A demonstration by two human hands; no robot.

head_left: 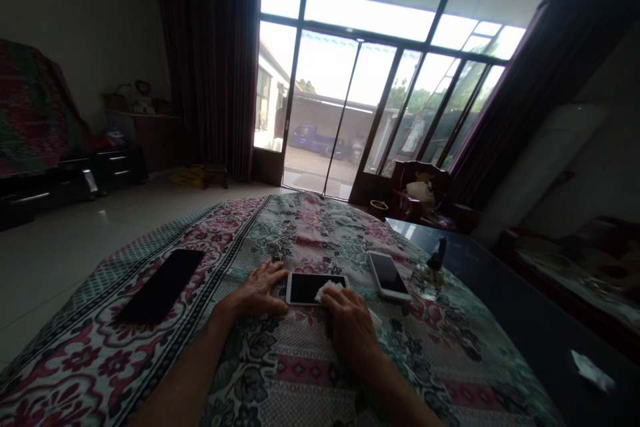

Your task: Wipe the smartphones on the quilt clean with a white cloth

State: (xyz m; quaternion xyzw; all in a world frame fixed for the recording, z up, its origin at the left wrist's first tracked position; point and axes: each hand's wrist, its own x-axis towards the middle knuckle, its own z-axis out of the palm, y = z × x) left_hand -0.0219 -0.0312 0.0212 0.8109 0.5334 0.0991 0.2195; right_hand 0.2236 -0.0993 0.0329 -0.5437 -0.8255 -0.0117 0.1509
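Note:
A white-framed phone [303,288] lies screen up and sideways on the patterned cloth [300,367]. At its left end rests my left hand [257,290], fingers spread, with the thumb and fingertips at or very near the phone's edge. My right hand [353,323] pinches a crumpled white tissue [329,289] and presses it onto the right part of the screen, hiding that corner. To the right of it lies a second white phone [389,275], tilted at an angle. A larger black phone or slab [161,285] sits to the left, apart from my hands.
A clear bottle with a black top [435,261] stands on the cloth at the right. Beyond it runs a dark glossy tabletop [515,307] with a crumpled white tissue [593,370]. A wooden chair [423,190] and glass doors [340,113] are farther back.

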